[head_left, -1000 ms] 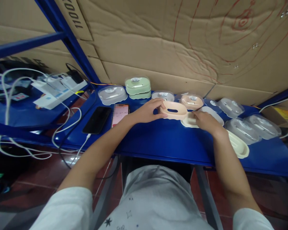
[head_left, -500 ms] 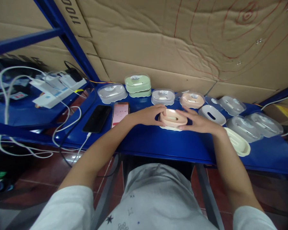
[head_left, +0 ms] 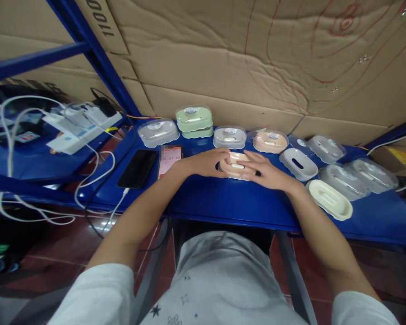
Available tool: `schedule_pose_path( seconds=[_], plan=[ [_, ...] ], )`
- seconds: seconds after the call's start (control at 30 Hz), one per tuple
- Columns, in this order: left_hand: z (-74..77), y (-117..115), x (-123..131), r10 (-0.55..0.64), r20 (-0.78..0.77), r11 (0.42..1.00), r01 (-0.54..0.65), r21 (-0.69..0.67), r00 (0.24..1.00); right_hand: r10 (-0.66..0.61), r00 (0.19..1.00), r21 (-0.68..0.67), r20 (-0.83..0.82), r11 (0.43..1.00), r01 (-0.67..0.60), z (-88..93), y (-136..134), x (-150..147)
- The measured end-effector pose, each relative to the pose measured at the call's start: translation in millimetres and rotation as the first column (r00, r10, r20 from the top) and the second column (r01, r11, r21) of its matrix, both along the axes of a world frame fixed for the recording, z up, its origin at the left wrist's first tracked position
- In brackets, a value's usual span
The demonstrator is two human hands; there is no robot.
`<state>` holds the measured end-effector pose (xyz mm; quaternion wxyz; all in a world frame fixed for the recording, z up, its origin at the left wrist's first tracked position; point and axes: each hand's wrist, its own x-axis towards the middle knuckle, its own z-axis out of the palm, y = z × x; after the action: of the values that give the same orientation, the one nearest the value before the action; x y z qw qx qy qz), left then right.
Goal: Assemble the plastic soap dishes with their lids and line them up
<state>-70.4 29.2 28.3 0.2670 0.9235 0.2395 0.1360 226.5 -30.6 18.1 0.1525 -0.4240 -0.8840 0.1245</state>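
Observation:
On the blue table in front of me sits a peach soap box (head_left: 237,158) with a pale slot in its top. My left hand (head_left: 212,162) curls around its left end. From the right, my right hand (head_left: 264,170) grips the other end, its fingers reaching over the top edge. The fingers hide both ends of the box. Just behind stand a lidded grey soap box (head_left: 229,137) and a peach one under a clear lid (head_left: 270,141). To the right lie a white slotted tray (head_left: 299,164) and a cream dish (head_left: 329,200).
Two stacked green boxes (head_left: 194,121) and another clear-lidded box (head_left: 159,132) stand at the back left. Two phones (head_left: 137,168) lie left of my hands, near a power strip (head_left: 83,128) with cables. Clear-lidded boxes (head_left: 345,181) fill the right end. Cardboard (head_left: 203,58) walls the back.
The peach box has shifted slightly left. My right hand has moved left with it, its fingers now over the top. The slot, partly dark before, now shows pale throughout.

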Motion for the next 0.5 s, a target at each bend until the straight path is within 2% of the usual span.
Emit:
schedule_pose_path(
  seconds=[0.07, 0.13, 0.23, 0.37, 0.4, 0.5],
  plan=[
    [0.0, 1, -1, 0.009, 0.004, 1.0, -0.009, 0.003, 1.0, -0.112, 0.991, 0.152, -0.074, 0.981, 0.122, 2.4, 12, 7],
    [-0.6, 3, -1, 0.018, -0.001, 1.0, -0.018, 0.001, 1.0, -0.285, 0.954, 0.284, -0.09, 0.911, 0.299, 1.0, 29, 18],
    [-2.9, 6, -1, 0.041, -0.015, 0.999, -0.041, -0.013, 0.999, -0.459, 0.889, 0.35, 0.0, 0.832, 0.43, -5.4, 48, 34],
    [-8.2, 12, -3, 0.092, 0.002, 0.996, -0.092, -0.007, 0.996, -0.51, 0.86, 0.437, 0.02, 0.778, 0.452, -8.8, 54, 42],
    [-9.2, 14, -4, 0.095, 0.016, 0.995, -0.095, -0.001, 0.995, -0.494, 0.869, 0.457, 0.023, 0.779, 0.43, -8.2, 53, 43],
    [-10.1, 16, -6, 0.084, 0.058, 0.996, -0.084, 0.002, 0.995, -0.387, 0.92, 0.447, 0.064, 0.835, 0.321, -5.4, 50, 44]
  ],
)
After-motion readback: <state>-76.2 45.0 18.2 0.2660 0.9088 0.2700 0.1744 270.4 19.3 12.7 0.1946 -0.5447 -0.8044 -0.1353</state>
